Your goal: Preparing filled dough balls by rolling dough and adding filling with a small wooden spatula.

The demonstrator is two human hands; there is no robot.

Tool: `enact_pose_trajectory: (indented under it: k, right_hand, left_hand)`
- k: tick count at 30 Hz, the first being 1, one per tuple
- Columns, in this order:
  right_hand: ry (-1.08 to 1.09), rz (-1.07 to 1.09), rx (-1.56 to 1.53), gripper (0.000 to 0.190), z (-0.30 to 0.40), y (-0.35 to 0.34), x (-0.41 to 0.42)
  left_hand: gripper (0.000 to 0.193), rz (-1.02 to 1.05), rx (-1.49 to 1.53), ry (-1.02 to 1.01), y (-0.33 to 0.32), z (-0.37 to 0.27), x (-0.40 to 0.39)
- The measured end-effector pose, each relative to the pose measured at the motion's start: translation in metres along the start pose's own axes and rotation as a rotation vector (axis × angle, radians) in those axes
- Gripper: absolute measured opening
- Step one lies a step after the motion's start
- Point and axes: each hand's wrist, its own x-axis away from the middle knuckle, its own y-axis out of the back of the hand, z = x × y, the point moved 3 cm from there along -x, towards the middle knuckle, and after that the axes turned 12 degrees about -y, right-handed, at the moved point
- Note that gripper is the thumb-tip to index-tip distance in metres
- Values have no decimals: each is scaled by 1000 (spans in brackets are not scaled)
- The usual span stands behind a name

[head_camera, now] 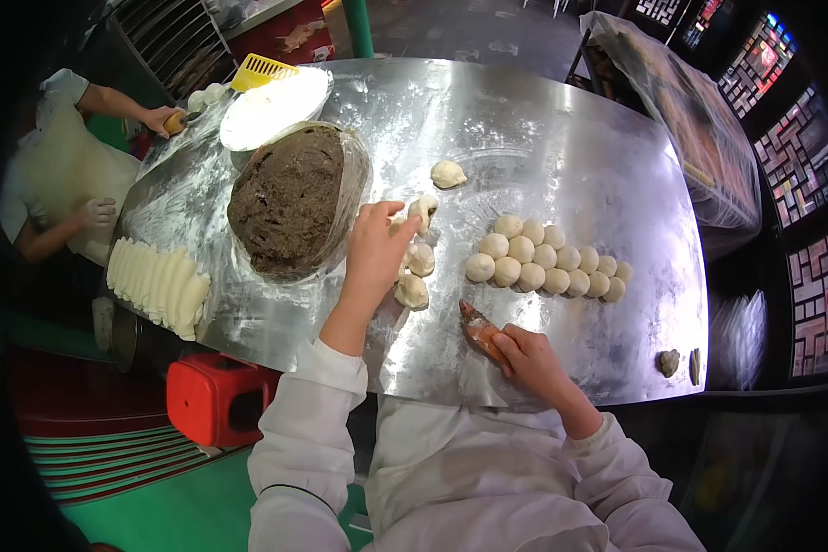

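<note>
My left hand (376,245) reaches over the steel table, its fingertips against a piece of dough (424,209) with a dark spot showing on its side. Whether the fingers grip that piece or only touch it is unclear. Just below lie more rough dough pieces, one (420,259) partly behind the hand and another (412,292) nearer me. A single lumpy dough piece (448,174) sits farther back. In my right hand (533,355) is a wooden-handled tool (479,327) with a dark, flour-smeared tip pointing away. Smooth round dough balls (530,277) stand in rows beyond it.
Left of my hand rests a large dark brown mass of filling (290,200) in plastic. Behind it are a flour heap (272,107) and a yellow slotted scoop (262,71). Dough strips (159,284) lie near a co-worker (76,172). A red stool (210,400) stands below.
</note>
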Motion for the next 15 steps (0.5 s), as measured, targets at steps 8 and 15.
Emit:
enact_pose_trajectory:
  k: [8,15]
  right_hand:
    - [36,31,29,32,5,-5,-3]
    - [505,-225,415,23,55,-14,-27]
  left_hand:
    - [33,118,-233,-282,-11,-2,36]
    - [32,131,-39,-16,55,26,136]
